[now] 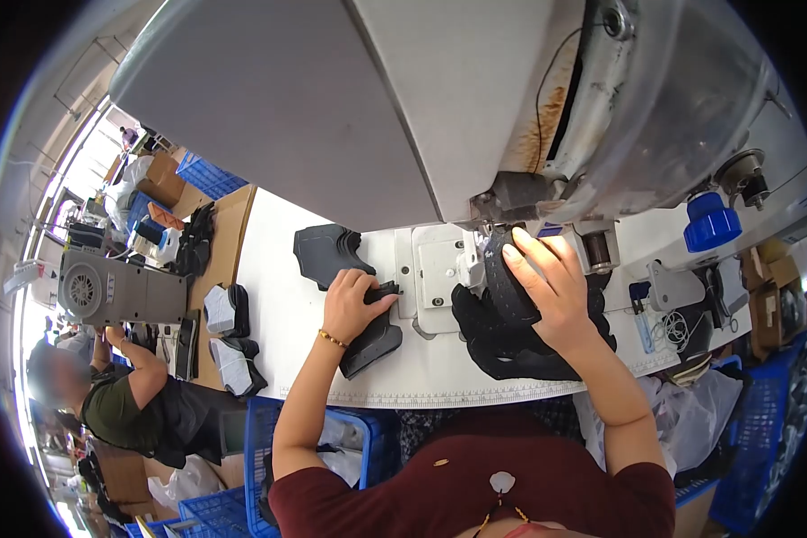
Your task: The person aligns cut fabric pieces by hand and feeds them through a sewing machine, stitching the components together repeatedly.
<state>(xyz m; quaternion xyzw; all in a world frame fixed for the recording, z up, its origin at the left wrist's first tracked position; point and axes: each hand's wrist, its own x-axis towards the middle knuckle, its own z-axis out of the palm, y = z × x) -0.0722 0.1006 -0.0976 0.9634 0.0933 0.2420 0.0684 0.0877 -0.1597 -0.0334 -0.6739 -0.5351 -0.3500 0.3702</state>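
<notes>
Tabletop (282, 269), white and ruler-marked along its lower edge, fills mid-frame; one person (121, 408) stands by a second machine (121, 289) at far left. One large machine (305, 108) overhangs from the top. Of two hands, the left hand (350, 307), half-curled, rests on one black stack (373, 348), another stack (325, 253) above it; the right hand (554, 291), fingers extended, covers one black piece (504, 285) right of centre. Whether either grips, I cannot tell.

2 bare hands (354, 309) (556, 291) — apart, palm-down
</notes>
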